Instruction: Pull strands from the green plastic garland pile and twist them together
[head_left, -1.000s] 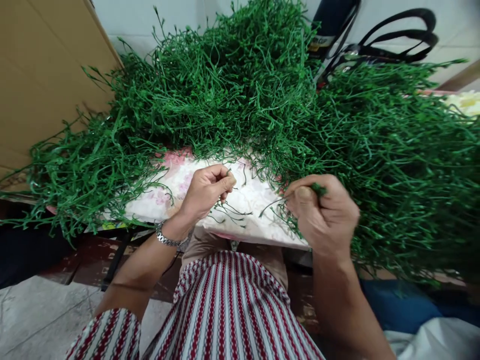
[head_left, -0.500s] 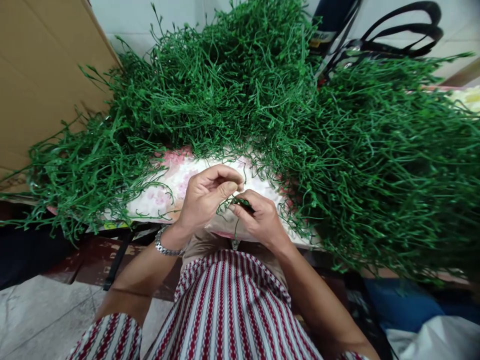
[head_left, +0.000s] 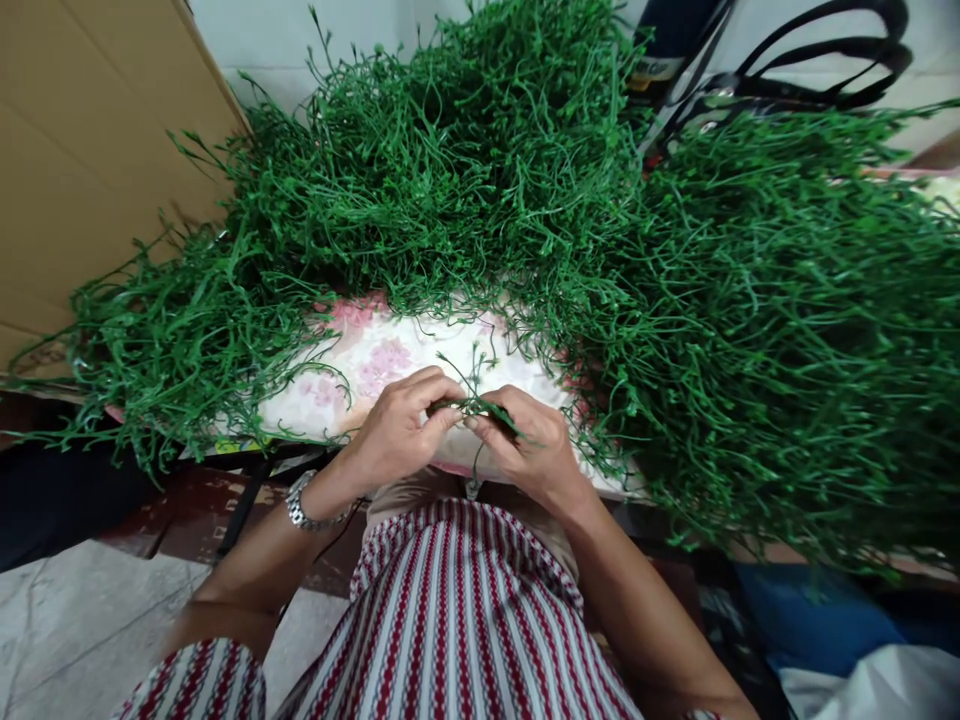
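Close together over the near edge of a floral cloth [head_left: 386, 365], my two hands pinch the same small green artificial stem [head_left: 474, 378]. Thin sprigs fan up between the fingertips and one strand dangles below. My left hand [head_left: 401, 425], with a metal watch on its wrist, is closed on the stem from the left. My right hand [head_left: 532, 440] grips it from the right, with part of the greenery lying across its fingers. The exact spot where the fingertips meet is too small to make out.
Big heaps of green stems [head_left: 465, 170] curve around the cloth at the back, left and right. A cardboard panel [head_left: 97, 170] stands at the left. Black straps [head_left: 832, 60] and a dark blue object rise behind the heap. Blue and white material [head_left: 817, 610] lies at the lower right.
My left hand has lowered slightly and its fingers have closed on the stem at my right fingertips. The sprigs now spread upward between both hands.
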